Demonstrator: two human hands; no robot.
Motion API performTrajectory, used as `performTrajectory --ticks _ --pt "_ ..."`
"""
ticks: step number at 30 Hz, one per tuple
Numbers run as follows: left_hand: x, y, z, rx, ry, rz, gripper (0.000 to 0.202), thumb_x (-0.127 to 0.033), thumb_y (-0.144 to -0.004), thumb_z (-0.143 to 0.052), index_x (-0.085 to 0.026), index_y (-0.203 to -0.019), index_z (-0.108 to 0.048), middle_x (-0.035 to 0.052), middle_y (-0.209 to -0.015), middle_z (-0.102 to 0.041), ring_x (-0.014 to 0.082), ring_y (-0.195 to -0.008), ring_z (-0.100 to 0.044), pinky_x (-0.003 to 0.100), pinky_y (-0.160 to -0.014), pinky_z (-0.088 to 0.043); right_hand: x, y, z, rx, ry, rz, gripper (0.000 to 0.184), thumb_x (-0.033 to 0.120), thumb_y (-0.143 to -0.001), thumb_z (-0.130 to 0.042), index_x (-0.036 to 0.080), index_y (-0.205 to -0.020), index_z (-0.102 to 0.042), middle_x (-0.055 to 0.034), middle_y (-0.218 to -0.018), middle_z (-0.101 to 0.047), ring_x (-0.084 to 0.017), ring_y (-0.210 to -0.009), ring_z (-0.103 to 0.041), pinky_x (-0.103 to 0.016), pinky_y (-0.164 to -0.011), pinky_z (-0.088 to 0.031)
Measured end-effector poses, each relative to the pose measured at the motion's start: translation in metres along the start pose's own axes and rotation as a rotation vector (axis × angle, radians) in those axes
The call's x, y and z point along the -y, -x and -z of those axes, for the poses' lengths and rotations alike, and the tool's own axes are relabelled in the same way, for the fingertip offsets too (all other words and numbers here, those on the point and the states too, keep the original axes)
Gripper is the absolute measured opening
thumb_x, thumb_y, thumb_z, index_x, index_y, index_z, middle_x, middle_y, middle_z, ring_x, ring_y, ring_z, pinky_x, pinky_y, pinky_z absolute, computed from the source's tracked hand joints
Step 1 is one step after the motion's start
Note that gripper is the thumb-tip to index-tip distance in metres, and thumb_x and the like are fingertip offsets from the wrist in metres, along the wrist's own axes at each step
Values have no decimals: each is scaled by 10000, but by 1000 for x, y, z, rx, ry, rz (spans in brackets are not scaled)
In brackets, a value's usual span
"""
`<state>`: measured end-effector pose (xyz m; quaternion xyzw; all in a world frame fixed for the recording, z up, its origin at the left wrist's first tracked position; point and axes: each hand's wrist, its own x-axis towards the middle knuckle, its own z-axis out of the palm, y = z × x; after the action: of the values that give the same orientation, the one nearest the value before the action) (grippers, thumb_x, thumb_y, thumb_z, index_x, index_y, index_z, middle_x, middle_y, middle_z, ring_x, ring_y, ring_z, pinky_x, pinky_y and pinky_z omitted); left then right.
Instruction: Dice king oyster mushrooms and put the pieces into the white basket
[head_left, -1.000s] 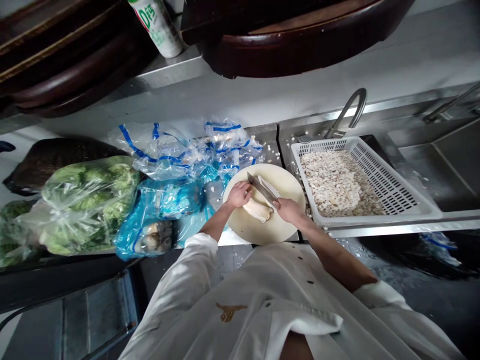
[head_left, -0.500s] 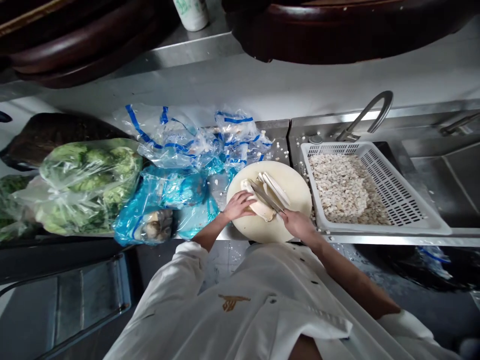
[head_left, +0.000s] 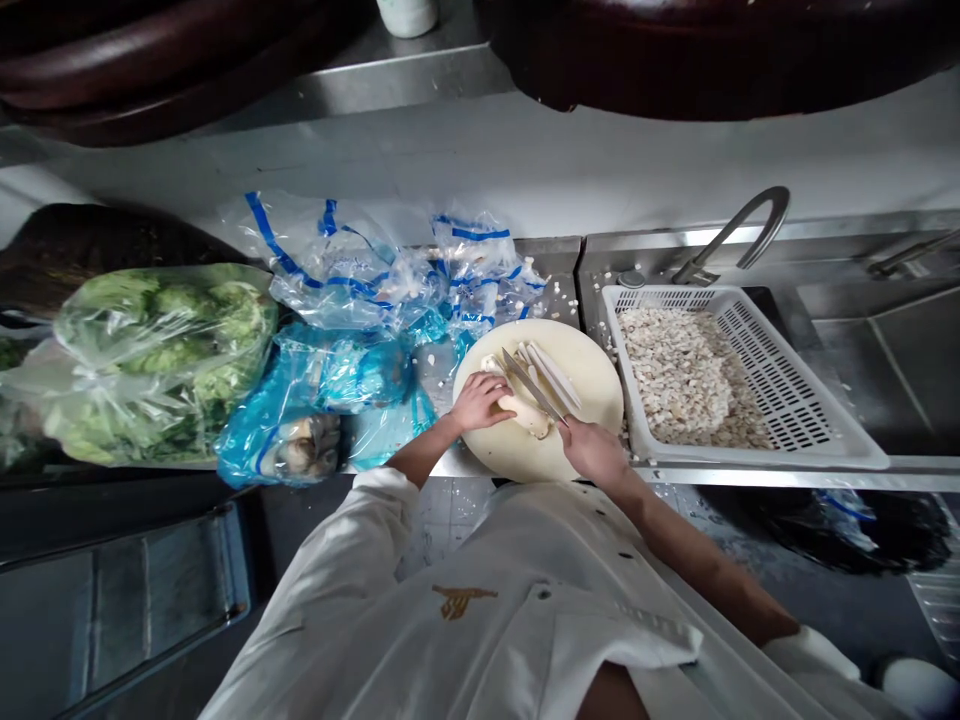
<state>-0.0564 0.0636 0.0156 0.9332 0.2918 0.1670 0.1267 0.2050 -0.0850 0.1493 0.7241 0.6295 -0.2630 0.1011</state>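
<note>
A pale king oyster mushroom (head_left: 531, 420) lies on the round cream cutting board (head_left: 491, 455). My left hand (head_left: 482, 400) rests over it, fingers curled and pressing it to the board. In my right hand (head_left: 596, 452) is the handle of a knife (head_left: 534, 388), its blade pointing away and to the left. That blade runs along the right side of the mushroom; whether it is in the flesh I cannot tell. Long white mushroom slices (head_left: 551, 372) lie just right of the blade.
Right of the board stands a white perforated basket (head_left: 840, 440) with chopped pale bits (head_left: 675, 380), below a tap (head_left: 776, 215). To the left are blue plastic bags (head_left: 360, 370), clear wrappers (head_left: 337, 270) and bagged leafy greens (head_left: 172, 360). A metal shelf (head_left: 420, 80) hangs above.
The knife's tip has shifted slightly farther away from me. My left fingers are more bunched on the mushroom. The whole view has moved a little.
</note>
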Motion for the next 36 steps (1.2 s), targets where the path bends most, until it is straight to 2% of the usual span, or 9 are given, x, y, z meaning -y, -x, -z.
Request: performTrajectory --ticks 4,11,14,18,24,27,30,36 --pt "3 -1 -5 -17 19 8 596 -733 -917 -683 -256 -1271 -726 116 -1363 -667 338 -1347 -523 539 -1191 -374 15 0 -1 -10 -9 50 482 431 -1148 -248 202 -1250 -661 -144 -1078 -791 -257 -1011 -760 -326 -898 -504" --pt "3 -1 -9 -25 53 9 617 -749 -914 -671 -267 -1296 -727 118 -1373 -656 343 -1360 -498 549 -1190 -356 38 -39 -13 97 -23 -7 464 393 -1146 -262 187 -1304 -646 -168 -1191 -763 -265 -1110 -744 -347 -925 -525" --pt "3 -1 -7 -23 68 -1 609 -740 -926 -662 -267 -1304 -722 115 -1393 -648 335 -1358 -495 538 -1193 -360 42 -45 -15 68 -15 -9 484 427 -1147 -264 189 -1298 -657 -173 -1188 -759 -266 -1130 -734 -351 -943 -521" --pt "0 1 -8 -43 89 9 590 -712 -941 -662 -266 -1324 -708 110 -1414 -635 329 -1375 -477 532 -1211 -356 45 -44 -16 21 -4 -17 504 427 -1149 -254 174 -1306 -660 -181 -1188 -756 -255 -1142 -726 -333 -951 -513" --pt "-2 5 -11 -53 133 9 556 -675 -960 -655 -277 -1347 -692 109 -1427 -617 329 -1402 -468 541 -1234 -357 45 -44 -8 22 43 -9 519 460 -1142 -269 180 -1276 -685 -178 -1210 -765 -272 -1160 -719 -334 -973 -505" --pt "-2 5 -10 -61 141 10 547 -673 -965 -647 -279 -1341 -692 107 -1414 -621 330 -1406 -474 547 -1245 -350 46 -40 -9 42 74 -34 516 432 -1143 -259 175 -1336 -662 -181 -1214 -765 -274 -1138 -728 -341 -964 -512" --pt "-3 5 -9 -66 148 10 544 -672 -970 -639 -272 -1335 -694 109 -1404 -626 332 -1397 -487 550 -1242 -356 47 -32 -5 39 120 -45 520 423 -1145 -247 179 -1351 -658 -174 -1230 -761 -266 -1133 -729 -337 -964 -513" --pt "-3 6 -8 -75 162 4 556 -670 -972 -635 -259 -1342 -689 121 -1402 -627 338 -1401 -488 560 -1249 -351 44 -4 10 -18 148 -38 547 469 -1146 -231 191 -1298 -678 -163 -1110 -785 -267 -1036 -752 -327 -921 -514"
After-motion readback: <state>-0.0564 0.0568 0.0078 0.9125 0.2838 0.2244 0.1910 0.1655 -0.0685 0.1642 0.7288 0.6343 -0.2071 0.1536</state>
